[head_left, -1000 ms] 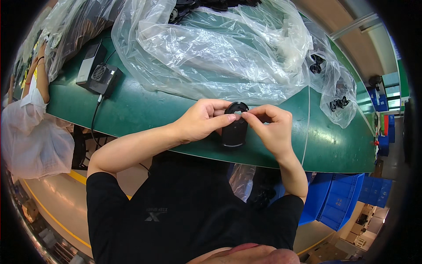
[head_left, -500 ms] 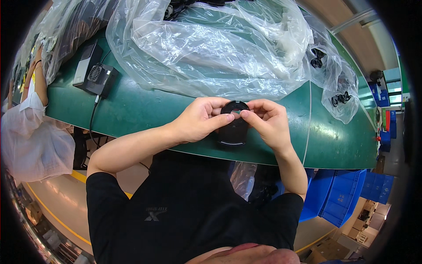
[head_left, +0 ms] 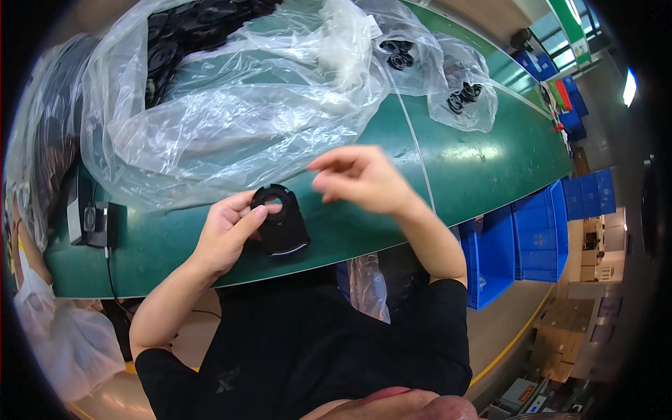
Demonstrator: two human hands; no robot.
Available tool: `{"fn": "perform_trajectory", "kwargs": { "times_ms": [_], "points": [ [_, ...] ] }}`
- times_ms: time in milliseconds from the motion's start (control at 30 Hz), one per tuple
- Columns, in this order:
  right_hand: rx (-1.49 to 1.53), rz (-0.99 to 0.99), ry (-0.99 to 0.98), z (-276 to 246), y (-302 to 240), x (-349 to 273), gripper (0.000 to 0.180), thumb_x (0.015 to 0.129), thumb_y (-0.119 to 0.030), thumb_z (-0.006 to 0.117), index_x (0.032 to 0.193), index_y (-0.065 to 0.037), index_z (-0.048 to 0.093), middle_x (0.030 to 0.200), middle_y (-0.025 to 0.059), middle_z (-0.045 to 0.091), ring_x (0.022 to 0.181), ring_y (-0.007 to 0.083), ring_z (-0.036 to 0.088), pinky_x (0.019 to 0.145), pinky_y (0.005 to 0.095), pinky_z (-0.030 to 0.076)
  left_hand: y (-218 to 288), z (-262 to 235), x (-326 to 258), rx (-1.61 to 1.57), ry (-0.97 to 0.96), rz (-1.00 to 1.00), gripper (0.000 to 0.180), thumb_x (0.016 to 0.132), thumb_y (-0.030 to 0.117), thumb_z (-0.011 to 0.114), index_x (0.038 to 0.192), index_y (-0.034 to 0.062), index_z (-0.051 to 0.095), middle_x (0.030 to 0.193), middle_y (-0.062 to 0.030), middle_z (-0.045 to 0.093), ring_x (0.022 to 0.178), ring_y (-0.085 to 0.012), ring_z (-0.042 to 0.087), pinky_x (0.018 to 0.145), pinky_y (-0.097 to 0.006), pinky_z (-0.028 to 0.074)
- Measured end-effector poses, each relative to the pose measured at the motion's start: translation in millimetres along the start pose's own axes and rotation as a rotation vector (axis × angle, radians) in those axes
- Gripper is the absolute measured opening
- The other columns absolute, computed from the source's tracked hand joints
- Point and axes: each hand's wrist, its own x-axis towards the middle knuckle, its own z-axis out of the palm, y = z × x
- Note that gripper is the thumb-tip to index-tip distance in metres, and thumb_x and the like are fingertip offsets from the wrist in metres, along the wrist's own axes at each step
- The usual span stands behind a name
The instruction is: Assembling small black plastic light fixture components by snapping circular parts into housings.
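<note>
My left hand (head_left: 227, 231) grips a flat black plastic part (head_left: 285, 234) by its left side, near the table's front edge. The part has a rounded end with a round hole through it and a pale line along its lower end; the thumb rests beside the hole. Off to the right and a little higher, my right hand (head_left: 364, 180) is in the air over the table, apart from the part. Its thumb and fingers are loosely bent and spaced, with nothing seen between them.
A large clear plastic bag (head_left: 210, 140) with black parts covers the table's (head_left: 364, 224) far side. Two smaller bags with black pieces (head_left: 463, 98) lie far right. A black box-shaped device (head_left: 94, 222) with a cable stands left, near another person's arm (head_left: 31, 245). Blue bins (head_left: 539, 238) stand beyond the right edge.
My right hand has let go of the black part and moved away to the right. My left hand still holds it. The whole view has turned toward the right.
</note>
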Motion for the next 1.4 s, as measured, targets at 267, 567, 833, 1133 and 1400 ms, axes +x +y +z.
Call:
{"fn": "perform_trajectory", "kwargs": {
  "times_ms": [267,567,833,1133,1400],
  "points": [
    [-0.903,-0.066,1.231,-281.8,39.7,-6.1,0.023,0.072,-0.02,0.071,0.087,-0.002,0.069,0.075,0.009,0.068,0.064,0.0156,0.064,0.064,0.0275,0.05,1.0,6.9,2.8,-0.074,-0.012,-0.039,0.032,0.09,0.019,0.056,0.116,0.0003,0.054,0.1,-0.0041,0.063,0.085,-0.0082,0.059,0.067,-0.022,0.046],
    [-1.115,0.43,1.182,-310.2,67.5,10.9,0.03,0.071,-0.035,0.072,0.089,-0.011,0.07,0.094,0.0124,0.066,0.091,0.0296,0.062,0.079,0.0399,0.049,4.8,4.7,2.7,-0.073,0.055,-0.049,0.032,0.09,0.018,0.055,0.116,0.0002,0.054,0.102,-0.0054,0.063,0.087,-0.0104,0.06,0.068,-0.024,0.047],
    [-1.201,0.062,1.093,-325.2,80.6,2.5,0.026,0.073,-0.025,0.07,0.091,-0.006,0.067,0.082,0.013,0.067,0.077,0.0277,0.064,0.07,0.0358,0.05,3.3,5.0,4.3,-0.075,0.035,-0.056,0.03,0.09,0.017,0.055,0.115,0.0001,0.054,0.101,-0.005,0.063,0.086,-0.0104,0.06,0.068,-0.024,0.048],
    [-1.249,0.102,1.112,-322.6,78.9,-0.4,0.021,0.071,-0.02,0.072,0.083,-0.003,0.068,0.074,0.0139,0.066,0.07,0.0263,0.065,0.069,0.0333,0.05,3.7,3.5,1.7,-0.081,0.029,-0.044,0.029,0.091,0.017,0.054,0.114,-0.0003,0.055,0.099,-0.0048,0.063,0.084,-0.0095,0.06,0.068,-0.024,0.049],
    [-1.167,-0.152,1.127,-319.8,82.8,1.7,0.016,0.076,-0.007,0.063,0.092,-0.004,0.065,0.081,0.014,0.066,0.074,0.0257,0.064,0.069,0.0334,0.049,4.4,3.5,-0.3,-0.086,0.043,-0.049,0.028,0.09,0.017,0.055,0.113,-0.0001,0.056,0.097,-0.0038,0.064,0.082,-0.0082,0.06,0.067,-0.022,0.047]
  ]
}}
